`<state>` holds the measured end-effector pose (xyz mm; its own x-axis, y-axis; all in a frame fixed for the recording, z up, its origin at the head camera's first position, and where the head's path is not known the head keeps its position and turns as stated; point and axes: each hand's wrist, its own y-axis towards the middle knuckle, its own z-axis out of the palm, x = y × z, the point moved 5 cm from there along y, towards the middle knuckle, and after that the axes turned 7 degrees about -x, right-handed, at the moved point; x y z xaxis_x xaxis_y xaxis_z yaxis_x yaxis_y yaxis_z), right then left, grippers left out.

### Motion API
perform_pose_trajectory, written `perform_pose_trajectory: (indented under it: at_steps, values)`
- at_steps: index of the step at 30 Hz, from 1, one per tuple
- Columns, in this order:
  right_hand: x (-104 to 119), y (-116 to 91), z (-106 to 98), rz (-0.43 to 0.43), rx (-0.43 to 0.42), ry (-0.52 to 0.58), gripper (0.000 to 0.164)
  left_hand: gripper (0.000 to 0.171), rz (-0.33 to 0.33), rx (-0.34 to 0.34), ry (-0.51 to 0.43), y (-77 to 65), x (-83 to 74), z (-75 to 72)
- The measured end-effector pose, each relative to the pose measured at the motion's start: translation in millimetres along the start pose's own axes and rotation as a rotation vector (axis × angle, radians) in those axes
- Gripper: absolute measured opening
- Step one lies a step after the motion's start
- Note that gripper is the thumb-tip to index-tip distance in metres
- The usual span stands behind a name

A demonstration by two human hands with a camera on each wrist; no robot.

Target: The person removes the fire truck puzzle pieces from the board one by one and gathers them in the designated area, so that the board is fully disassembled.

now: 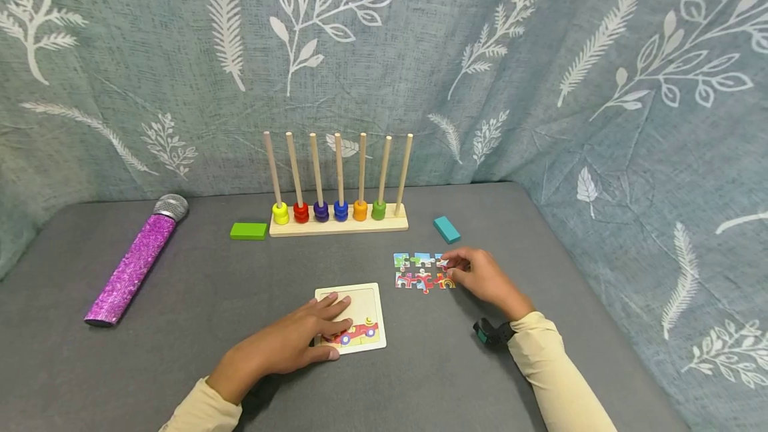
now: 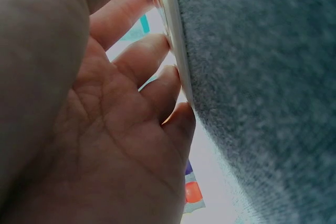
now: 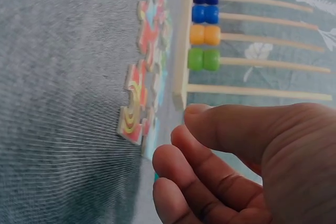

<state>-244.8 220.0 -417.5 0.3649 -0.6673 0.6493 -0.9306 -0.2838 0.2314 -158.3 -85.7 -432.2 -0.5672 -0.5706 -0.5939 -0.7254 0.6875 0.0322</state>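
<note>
My left hand (image 1: 300, 332) rests with spread fingers on a square wooden puzzle board (image 1: 373, 299). Along the board's lower part shows a picture of a red car (image 1: 360, 333), partly covered by the fingers. In the left wrist view, fingertips (image 2: 157, 48) touch the board's face near its edge. Beside the loose jigsaw pieces (image 1: 423, 280) is my right hand (image 1: 483, 279), overlapping the right-hand ones in the head view. Its fingers are loosely bent, with nothing visible between thumb and fingertips in the right wrist view. A piece with a rainbow (image 3: 131, 114) lies nearest there.
Behind stands a wooden rack with upright pegs (image 1: 339, 229) and coloured beads. A green block (image 1: 249, 231) lies to its left, a teal block (image 1: 447, 229) to its right. A glittery purple microphone (image 1: 135, 262) lies at the left. A patterned curtain (image 1: 384, 72) hangs behind the grey table.
</note>
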Motion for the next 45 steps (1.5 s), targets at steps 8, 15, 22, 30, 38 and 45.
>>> perform_pose_trajectory:
  at_steps: [8,15,22,30,38,45]
  values:
    - [15.8,-0.1,3.9,-0.006,0.030,-0.012,0.021,0.056,-0.014,0.002,0.003,1.0,-0.1,-1.4]
    - [37.2,-0.3,16.6,-0.060,0.053,0.014,0.019,0.061,-0.001,-0.025,0.011,0.9,-0.6,-5.0]
    - [59.9,-1.6,30.4,-0.161,0.090,0.019,0.019,0.068,-0.041,-0.056,0.030,-2.6,5.0,-14.3]
    - [72.9,-0.8,44.8,-0.204,0.167,0.029,0.016,0.073,-0.079,-0.042,0.058,-6.1,6.3,-20.8]
    - [88.4,-4.8,59.9,-0.182,0.237,0.036,0.017,0.083,-0.142,0.009,0.098,-9.6,12.4,-18.5]
    - [103.1,-9.2,73.7,-0.190,0.316,0.084,0.016,0.081,-0.144,0.026,0.089,-10.5,13.3,-17.1]
